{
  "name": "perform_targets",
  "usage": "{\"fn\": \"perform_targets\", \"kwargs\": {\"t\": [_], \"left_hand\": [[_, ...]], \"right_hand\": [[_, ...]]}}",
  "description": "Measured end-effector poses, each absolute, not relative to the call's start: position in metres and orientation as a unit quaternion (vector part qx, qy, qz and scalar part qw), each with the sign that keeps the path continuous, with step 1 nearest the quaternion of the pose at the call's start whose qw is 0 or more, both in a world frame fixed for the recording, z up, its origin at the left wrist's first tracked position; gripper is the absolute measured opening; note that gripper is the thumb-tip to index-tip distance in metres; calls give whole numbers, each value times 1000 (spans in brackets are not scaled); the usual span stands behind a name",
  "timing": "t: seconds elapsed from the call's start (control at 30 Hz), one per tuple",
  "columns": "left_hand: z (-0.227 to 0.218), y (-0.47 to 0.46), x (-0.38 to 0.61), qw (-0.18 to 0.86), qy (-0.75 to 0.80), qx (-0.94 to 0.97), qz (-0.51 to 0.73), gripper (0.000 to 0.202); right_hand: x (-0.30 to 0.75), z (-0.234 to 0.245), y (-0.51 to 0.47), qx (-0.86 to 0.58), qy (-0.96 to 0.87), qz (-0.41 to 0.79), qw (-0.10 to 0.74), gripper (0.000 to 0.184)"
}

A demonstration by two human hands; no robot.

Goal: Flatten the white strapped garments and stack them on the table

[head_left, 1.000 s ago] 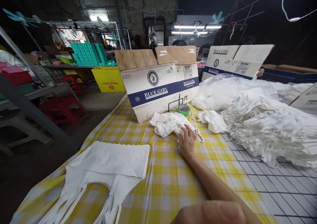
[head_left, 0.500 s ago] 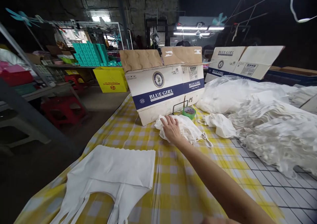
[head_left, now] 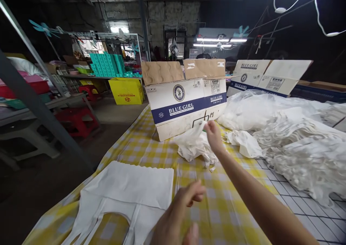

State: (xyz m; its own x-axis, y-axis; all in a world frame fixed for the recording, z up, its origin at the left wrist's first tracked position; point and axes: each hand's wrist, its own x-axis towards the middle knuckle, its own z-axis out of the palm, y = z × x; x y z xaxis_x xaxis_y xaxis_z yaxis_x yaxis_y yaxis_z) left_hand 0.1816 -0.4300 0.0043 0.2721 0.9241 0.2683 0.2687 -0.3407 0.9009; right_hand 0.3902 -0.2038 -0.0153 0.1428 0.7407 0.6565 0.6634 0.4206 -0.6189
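Note:
Beside the near cardboard box, my right hand (head_left: pixel 214 136) pinches the edge of a crumpled white strappy garment (head_left: pixel 193 144), drawing part of it up while the rest hangs down to the cloth. Low in the middle of the view is my left hand (head_left: pixel 175 214), empty, thumb and fingers apart and slightly blurred. It hovers by the right edge of a white camisole (head_left: pixel 129 187), spread flat with its straps toward me. Only a sliver of the green tape roll shows behind my right hand.
A yellow checked cloth (head_left: pixel 216 201) covers the table. An open Blue Girl box (head_left: pixel 178 108) stands at its far side, another box (head_left: pixel 259 79) behind at right. White garments (head_left: pixel 297 144) are heaped on the right. A metal post (head_left: pixel 48 115) rises at left.
My right hand has gone from resting on the crumpled garment to pulling it up by an edge, slightly rightward. My left hand has come into view from below.

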Motion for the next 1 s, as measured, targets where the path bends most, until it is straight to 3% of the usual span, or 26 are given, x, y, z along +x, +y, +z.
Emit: {"fn": "perform_targets", "kwargs": {"t": [0.13,0.3,0.47,0.53,0.63,0.67,0.8,0.9,0.97,1.0], "left_hand": [[-15,-416,197,402,455,682,408,56],[-40,-400,217,394,481,679,391,65],[-42,-394,243,394,483,668,407,83],[-39,-402,256,422,436,688,398,72],[-32,-418,266,539,329,698,337,22],[-31,-422,264,587,304,678,320,16],[-38,-424,238,706,311,562,298,27],[-60,-415,215,652,405,599,229,32],[-75,-410,204,484,522,667,220,22],[-81,-408,201,369,574,695,226,19]], "right_hand": [[425,43,-234,-406,-558,181,701,20],[425,114,-296,-288,-588,258,711,18],[410,152,-352,-255,-583,309,707,20],[404,157,-371,-258,-588,325,694,22],[403,161,-397,-287,-597,311,682,22],[407,161,-403,-303,-596,296,682,23],[447,143,-404,-395,-562,221,692,25],[494,95,-385,-553,-531,184,615,25],[522,51,-376,-712,-539,146,425,22],[533,28,-375,-737,-538,141,384,15]]}}
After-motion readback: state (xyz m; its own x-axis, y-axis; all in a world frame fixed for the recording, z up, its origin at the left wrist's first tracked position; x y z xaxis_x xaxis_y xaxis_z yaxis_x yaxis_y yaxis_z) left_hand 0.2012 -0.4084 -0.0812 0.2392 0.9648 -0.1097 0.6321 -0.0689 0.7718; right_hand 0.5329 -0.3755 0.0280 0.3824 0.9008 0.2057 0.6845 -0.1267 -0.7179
